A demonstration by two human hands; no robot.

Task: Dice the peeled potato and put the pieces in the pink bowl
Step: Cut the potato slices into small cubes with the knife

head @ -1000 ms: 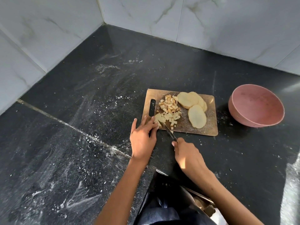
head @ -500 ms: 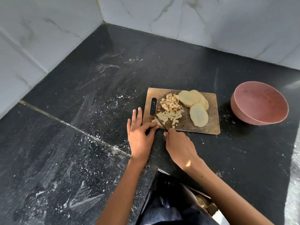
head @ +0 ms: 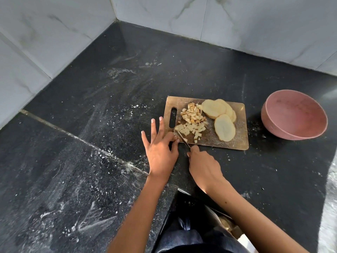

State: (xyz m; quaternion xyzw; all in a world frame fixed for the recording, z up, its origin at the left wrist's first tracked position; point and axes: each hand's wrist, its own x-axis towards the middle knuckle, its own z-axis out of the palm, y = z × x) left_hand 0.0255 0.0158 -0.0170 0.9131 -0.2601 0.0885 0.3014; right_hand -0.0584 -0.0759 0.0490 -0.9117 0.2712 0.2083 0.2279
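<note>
I log: black speckled stone counter, dusted white, meeting grey-veined marble wall tiles in a corner.

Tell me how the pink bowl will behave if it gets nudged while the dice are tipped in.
The pink bowl looks empty and thin-walled, so probably light and easy to slide on the smooth black counter. Its rounded sides and tilted rim suggest it may rock.

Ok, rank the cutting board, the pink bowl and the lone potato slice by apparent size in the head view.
1. cutting board
2. pink bowl
3. lone potato slice

The board clearly looks widest; the slice is far smaller than either.
</note>
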